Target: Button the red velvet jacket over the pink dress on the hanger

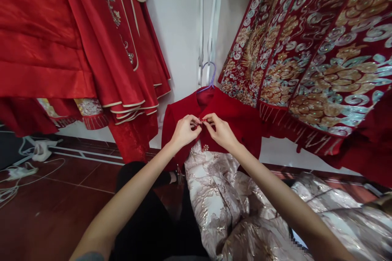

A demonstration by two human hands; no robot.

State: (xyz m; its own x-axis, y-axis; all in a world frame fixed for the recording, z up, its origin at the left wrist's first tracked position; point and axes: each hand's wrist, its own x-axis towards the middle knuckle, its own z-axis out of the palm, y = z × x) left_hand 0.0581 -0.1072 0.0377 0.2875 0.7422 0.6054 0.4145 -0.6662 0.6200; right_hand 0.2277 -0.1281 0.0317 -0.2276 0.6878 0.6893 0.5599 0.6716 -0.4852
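Note:
A dark red jacket (241,116) hangs in front of me on a purple hanger (212,74). Both hands meet at its front opening, at a small shiny button (201,121). My left hand (186,131) pinches the button side between thumb and forefinger. From the other side, my right hand (222,131) pinches the red edge or loop beside it; the fingertips partly hide the fastening, and I cannot tell whether it is joined. Just below sits a second, ornate button (205,147). Shiny silver-pink brocade fabric (211,195) hangs under the jacket and spreads over my lap.
Red garments with pale piping (128,48) hang at the left. A heavily embroidered, fringed red garment (306,56) hangs at the right. White straps (201,20) run down the wall to the hanger. White cables (12,187) lie on the tiled floor (67,208) at left.

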